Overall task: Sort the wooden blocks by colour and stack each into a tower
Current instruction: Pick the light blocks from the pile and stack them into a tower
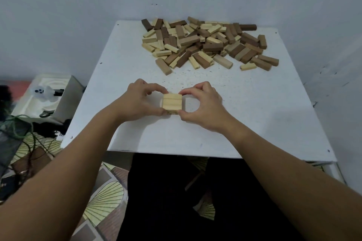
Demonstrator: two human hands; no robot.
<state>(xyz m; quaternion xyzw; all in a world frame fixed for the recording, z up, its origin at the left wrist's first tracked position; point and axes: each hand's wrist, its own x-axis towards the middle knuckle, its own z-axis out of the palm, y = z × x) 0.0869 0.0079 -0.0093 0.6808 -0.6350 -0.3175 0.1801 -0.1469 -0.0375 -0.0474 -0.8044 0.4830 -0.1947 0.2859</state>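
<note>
Head view looks down on a white square table [254, 123] pushed against a pale wall. At the left edge of the frame, off the table, sits a cream moulded tray or box [49, 100] with a small white plastic figure on it, above a tangle of green cord on the patterned floor.

Moving right, the left hand [137, 101] curls in at the centre of the frame, thumb and fingertips pinching the left side of a low stack of pale pine blocks [172, 101]. Its top layer is three blocks laid side by side; at least one more layer shows beneath, though how many I cannot tell. The right hand [203, 105] mirrors it, thumb low and fingers high, pinching the right side, so the stack is squeezed between both hands on the tabletop.

In the upper right of the frame lies the unsorted heap of light and dark brown wooden blocks [205, 43], well apart from the stack.

I judge this the squaring-up of an early layer of the light tower, with the job barely begun. Next would come letting go gently, then reaching to the heap for more pale blocks, laid crosswise.
</note>
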